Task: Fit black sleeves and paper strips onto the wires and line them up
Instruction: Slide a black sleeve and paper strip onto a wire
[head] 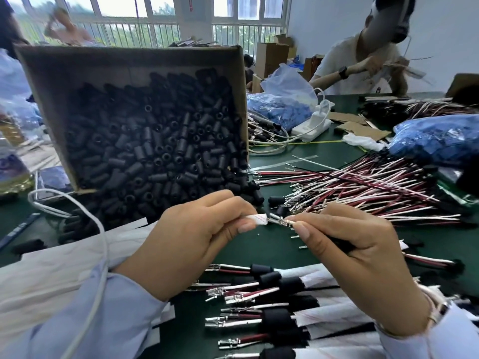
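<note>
Small hand-assembly workshop for wiring. Told by a long green bench (pixel 324 154) heaped with loose red-and-white wires (pixel 363 187), a propped cardboard box (pixel 77 63) brimming with black sleeves (pixel 160 146), bags of blue parts (pixel 438 141), stacked cartons (pixel 272 58) by the windows, and a second worker (pixel 360 66) across the bench.

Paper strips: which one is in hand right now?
The short strip pinched by the left hand, at the wire in the right hand; the rest lie on the table.
</note>
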Demonstrator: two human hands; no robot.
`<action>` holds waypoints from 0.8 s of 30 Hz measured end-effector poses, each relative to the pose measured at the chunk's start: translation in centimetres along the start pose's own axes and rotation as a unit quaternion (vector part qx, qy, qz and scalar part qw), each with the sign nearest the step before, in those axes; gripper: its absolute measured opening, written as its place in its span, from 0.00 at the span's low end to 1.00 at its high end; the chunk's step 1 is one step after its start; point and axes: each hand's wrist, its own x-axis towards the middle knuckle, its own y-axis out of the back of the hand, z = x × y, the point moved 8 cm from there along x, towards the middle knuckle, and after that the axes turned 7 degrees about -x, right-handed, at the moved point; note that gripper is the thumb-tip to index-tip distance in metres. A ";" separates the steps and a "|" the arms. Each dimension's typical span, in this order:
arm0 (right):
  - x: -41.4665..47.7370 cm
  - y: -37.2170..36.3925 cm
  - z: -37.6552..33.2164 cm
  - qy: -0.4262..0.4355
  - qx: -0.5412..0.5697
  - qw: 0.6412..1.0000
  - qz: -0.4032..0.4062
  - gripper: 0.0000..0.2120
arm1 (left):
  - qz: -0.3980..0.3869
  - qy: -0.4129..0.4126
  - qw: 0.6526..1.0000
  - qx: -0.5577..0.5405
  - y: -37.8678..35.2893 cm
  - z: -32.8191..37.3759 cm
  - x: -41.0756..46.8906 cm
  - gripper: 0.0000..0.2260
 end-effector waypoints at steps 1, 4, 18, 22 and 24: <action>0.0 -0.1 0.0 0.000 -0.006 1.000 -0.006 0.08 | 0.001 -0.002 1.000 0.003 0.0 0.1 0.0 0.14; 0.0 -0.1 0.0 -0.003 -0.020 1.000 -0.015 0.09 | 0.005 -0.005 1.000 0.010 0.0 0.4 -0.1 0.14; -1.3 -4.4 0.3 -0.092 -0.039 0.979 -0.180 0.23 | -0.140 -0.027 0.968 0.204 -6.1 3.1 -1.4 0.08; 0.1 -0.2 3.4 -0.105 -0.130 0.942 -0.292 0.20 | -0.081 0.083 0.967 0.225 -1.0 -2.0 -0.2 0.11; 0.9 2.3 4.4 -0.144 -0.119 0.943 -0.276 0.21 | -0.027 0.081 0.969 0.233 1.4 -2.9 0.2 0.17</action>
